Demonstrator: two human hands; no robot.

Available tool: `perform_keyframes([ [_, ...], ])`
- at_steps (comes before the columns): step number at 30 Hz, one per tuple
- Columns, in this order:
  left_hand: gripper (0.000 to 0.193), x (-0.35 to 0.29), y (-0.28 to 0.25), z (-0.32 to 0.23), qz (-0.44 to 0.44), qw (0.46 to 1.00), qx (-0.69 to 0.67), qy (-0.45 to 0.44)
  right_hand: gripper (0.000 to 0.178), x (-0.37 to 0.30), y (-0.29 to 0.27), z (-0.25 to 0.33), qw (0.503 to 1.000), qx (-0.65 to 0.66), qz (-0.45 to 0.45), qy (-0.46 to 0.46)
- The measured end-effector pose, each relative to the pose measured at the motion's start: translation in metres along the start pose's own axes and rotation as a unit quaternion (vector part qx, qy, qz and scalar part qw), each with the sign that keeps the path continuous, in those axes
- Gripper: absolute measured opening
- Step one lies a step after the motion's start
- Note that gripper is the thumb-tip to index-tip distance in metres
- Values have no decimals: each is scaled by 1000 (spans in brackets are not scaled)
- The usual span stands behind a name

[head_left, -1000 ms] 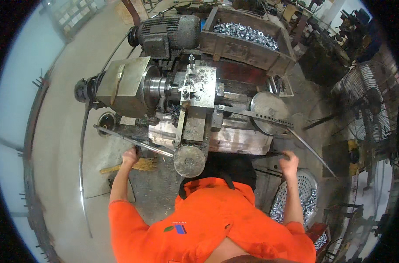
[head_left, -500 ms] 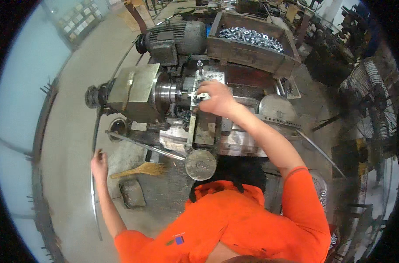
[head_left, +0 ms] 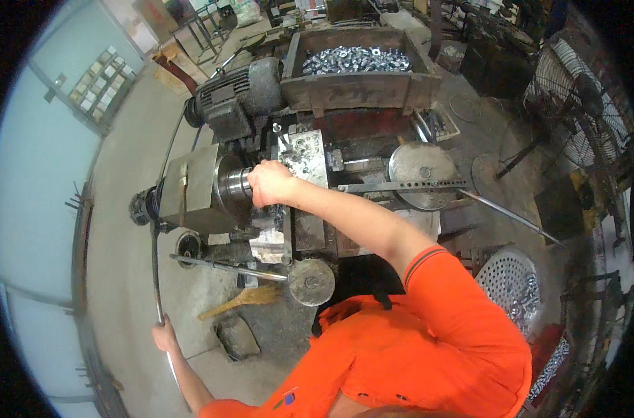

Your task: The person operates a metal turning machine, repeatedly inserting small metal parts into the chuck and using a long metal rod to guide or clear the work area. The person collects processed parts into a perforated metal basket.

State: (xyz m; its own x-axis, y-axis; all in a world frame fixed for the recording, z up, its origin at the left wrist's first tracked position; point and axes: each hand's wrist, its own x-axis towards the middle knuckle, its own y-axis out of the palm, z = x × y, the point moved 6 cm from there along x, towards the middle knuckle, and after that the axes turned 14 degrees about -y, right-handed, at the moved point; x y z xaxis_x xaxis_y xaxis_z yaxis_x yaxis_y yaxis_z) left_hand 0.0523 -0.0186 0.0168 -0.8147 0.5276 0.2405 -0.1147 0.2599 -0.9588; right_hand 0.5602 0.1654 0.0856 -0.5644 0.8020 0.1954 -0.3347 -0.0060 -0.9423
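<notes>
My right hand (head_left: 269, 182) is at the front of the lathe's round steel chuck (head_left: 235, 182), fingers curled in. Whatever they pinch is hidden behind the hand. Just right of it lies the metal tool block (head_left: 307, 157), strewn with chips, with an upright bolt (head_left: 280, 134) at its far left corner. My left hand (head_left: 165, 336) is closed round a long metal rod (head_left: 157, 279), which runs along the left side of the machine. Left of the chuck is the boxy headstock cover (head_left: 189, 188).
A wooden box (head_left: 358, 92) of small metal parts stands behind the lathe, beside an electric motor (head_left: 237, 94). Handwheels (head_left: 423, 171) and a lever (head_left: 226, 267) stick out. A broom (head_left: 244, 299) and dustpan (head_left: 236, 338) lie on the floor. A fan (head_left: 574, 97) and perforated basin (head_left: 501, 275) are at right.
My right hand has gone from the tool block leftward to the chuck. My left hand has moved down along the rod. The whole view has shifted.
</notes>
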Motion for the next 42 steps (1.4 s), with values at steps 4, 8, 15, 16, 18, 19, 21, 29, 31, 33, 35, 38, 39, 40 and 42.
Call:
perform_keyframes([
  [4,41,-30,0,7,45,999,-9,-15,24,0,3,3,1000,-18,-2,-10],
  [8,37,-94,-15,-22,55,998,-19,-8,22,-1,2,1,1000,-8,6,7],
  [15,38,-81,-3,-25,176,969,-106,135,22,-24,-46,-7,997,-18,-6,73],
  [16,37,-82,-12,-30,172,968,-77,168,23,-35,-65,-14,995,-32,-26,91],
  [18,31,-77,-9,-28,86,962,-25,258,24,-60,-102,-41,991,-51,-51,114],
  [19,29,-71,1,-27,185,958,-111,189,23,-72,-116,-60,989,-59,-55,123],
  [21,25,-70,18,-37,373,886,-272,49,30,-93,-146,-103,982,-39,-80,169],
  [29,25,-58,41,-71,413,796,-440,46,47,-215,-154,-105,941,-99,-310,90],
  [31,25,-22,81,7,442,804,-398,31,45,-235,-113,-92,948,-5,-310,68],
  [33,36,-70,30,-64,496,825,-269,25,43,-314,-87,-98,941,35,-283,184],
  [35,41,-56,31,-50,531,818,-219,-23,40,-386,-52,-96,923,46,-286,254],
  [38,38,-51,54,-62,525,820,-226,-33,45,-519,-14,-84,864,-7,-293,409],
  [39,37,-50,58,-56,519,822,-231,-41,48,-559,-12,-75,844,-25,-296,447],
  [40,37,-50,67,-63,516,823,-235,-42,50,-604,-6,-68,803,-89,-257,530],
  [42,35,-51,79,-70,517,821,-238,-39,51,-693,9,-61,721,-122,-145,667],
])
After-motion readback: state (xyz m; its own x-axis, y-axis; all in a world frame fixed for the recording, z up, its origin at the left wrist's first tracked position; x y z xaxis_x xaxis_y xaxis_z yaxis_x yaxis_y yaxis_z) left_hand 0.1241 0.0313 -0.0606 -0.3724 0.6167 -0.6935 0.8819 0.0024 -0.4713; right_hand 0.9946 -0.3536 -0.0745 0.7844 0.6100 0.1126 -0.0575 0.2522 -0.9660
